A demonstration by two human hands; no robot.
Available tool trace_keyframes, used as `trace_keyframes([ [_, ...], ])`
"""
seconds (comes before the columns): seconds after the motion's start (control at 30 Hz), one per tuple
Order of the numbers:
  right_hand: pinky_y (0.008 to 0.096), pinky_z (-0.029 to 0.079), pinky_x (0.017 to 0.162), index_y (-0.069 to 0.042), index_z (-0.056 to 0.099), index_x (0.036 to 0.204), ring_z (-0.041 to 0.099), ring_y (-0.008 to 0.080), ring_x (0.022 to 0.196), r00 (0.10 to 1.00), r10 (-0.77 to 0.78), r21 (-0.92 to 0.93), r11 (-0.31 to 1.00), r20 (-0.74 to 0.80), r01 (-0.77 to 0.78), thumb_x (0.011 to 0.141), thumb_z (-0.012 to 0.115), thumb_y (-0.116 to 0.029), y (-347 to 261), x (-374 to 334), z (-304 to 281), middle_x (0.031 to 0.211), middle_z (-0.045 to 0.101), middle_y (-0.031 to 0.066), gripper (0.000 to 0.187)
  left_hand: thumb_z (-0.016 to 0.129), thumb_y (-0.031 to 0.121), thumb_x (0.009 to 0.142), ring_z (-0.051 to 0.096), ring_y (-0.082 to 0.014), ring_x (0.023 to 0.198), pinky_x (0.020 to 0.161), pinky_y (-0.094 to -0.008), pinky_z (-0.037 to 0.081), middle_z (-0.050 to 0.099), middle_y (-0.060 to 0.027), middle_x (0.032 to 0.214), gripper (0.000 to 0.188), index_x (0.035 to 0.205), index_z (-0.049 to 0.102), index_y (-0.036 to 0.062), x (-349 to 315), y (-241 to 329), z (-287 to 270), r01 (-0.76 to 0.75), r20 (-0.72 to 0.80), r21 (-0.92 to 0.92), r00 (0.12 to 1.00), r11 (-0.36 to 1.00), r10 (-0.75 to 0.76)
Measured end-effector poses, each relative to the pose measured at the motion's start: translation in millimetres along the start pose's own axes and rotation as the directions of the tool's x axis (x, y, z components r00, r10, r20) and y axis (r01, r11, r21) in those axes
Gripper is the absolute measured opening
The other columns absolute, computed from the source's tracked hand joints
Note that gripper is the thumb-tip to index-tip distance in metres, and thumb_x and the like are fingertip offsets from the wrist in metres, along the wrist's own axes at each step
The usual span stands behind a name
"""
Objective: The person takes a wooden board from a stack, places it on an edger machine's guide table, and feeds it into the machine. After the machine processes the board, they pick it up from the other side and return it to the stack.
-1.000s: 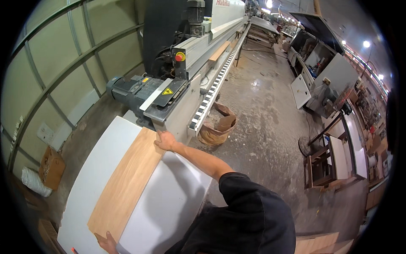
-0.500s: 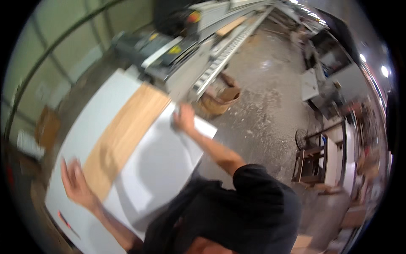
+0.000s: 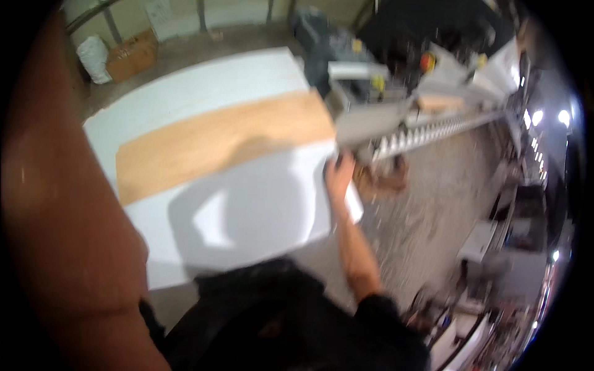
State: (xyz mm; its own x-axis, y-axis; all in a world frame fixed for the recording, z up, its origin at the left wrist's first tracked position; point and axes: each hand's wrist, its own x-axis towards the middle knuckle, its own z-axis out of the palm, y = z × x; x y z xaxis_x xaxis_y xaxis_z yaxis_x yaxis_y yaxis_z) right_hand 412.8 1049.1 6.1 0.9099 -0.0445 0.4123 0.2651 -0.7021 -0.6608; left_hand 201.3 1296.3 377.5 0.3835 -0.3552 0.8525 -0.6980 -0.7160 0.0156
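Note:
A wood-grain board (image 3: 229, 139) lies across a large white panel (image 3: 204, 89). My right hand (image 3: 339, 176) is at the panel's right edge, just below the board's near right corner. Its fingers are curled, with something small and dark at the fingertips, too blurred to name. Raised close to the camera, my left arm (image 3: 68, 204) fills the left side, and the hand itself is out of sight. Shadows of my head and arm fall on the white surface.
Beyond the panel's right end stands a grey machine (image 3: 356, 80) with a long toothed metal rail (image 3: 427, 136). A brown sack-like container (image 3: 377, 179) sits on the floor under it. A cardboard box (image 3: 133, 55) and a white bag (image 3: 94, 59) are at the far left.
My left hand has left the board's near left end and gone out of view as the arm came up. The view has turned. My right hand stays at the panel's right edge.

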Motion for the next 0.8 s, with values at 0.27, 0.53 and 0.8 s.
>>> trace_keyframes([
  [0.27, 0.0479, 0.037, 0.093, 0.001, 0.054, 0.117, 0.050, 0.0437, 0.101, 0.990, -0.077, -0.078, 0.995, -0.118, 0.068, 0.067, 0.059, -0.010, 101.0, -97.3, -29.0, 0.110, 0.057, 0.0252, 0.051, 0.064, 0.019, 0.075, 0.053, -0.0325, 0.114, 0.089, -0.0384, 0.044, 0.054, -0.0246, 0.123, 0.066, 0.134, 0.042, -0.0023, -32.8, 48.1, 38.7, -0.002, 0.091, -0.002, 0.996, 1.000, 0.002],
  [0.53, 0.0485, 0.040, 0.084, 0.001, 0.056, 0.108, 0.051, 0.0405, 0.095, 0.985, -0.031, -0.064, 0.998, -0.169, 0.020, 0.074, 0.064, -0.012, 78.1, -21.1, 3.0, 0.099, 0.058, 0.0228, 0.037, 0.064, 0.018, 0.073, 0.051, -0.0332, 0.116, 0.089, -0.0382, 0.043, 0.052, -0.0245, 0.125, 0.067, 0.133, 0.042, -0.0036, 17.3, 40.2, 50.6, -0.049, 0.010, -0.011, 0.999, 0.999, 0.050],
  [0.8, 0.0451, 0.041, 0.087, -0.002, 0.054, 0.112, 0.052, 0.0374, 0.099, 0.982, 0.042, -0.019, 0.999, -0.185, -0.046, 0.077, 0.064, -0.017, 94.1, -61.7, 8.4, 0.106, 0.058, 0.0195, 0.039, 0.062, 0.012, 0.074, 0.051, -0.0299, 0.112, 0.089, -0.0374, 0.042, 0.054, -0.0212, 0.121, 0.059, 0.127, 0.046, -0.0071, -21.4, 30.1, 134.5, 0.407, 0.050, -0.520, 0.892, 0.751, -0.449],
])
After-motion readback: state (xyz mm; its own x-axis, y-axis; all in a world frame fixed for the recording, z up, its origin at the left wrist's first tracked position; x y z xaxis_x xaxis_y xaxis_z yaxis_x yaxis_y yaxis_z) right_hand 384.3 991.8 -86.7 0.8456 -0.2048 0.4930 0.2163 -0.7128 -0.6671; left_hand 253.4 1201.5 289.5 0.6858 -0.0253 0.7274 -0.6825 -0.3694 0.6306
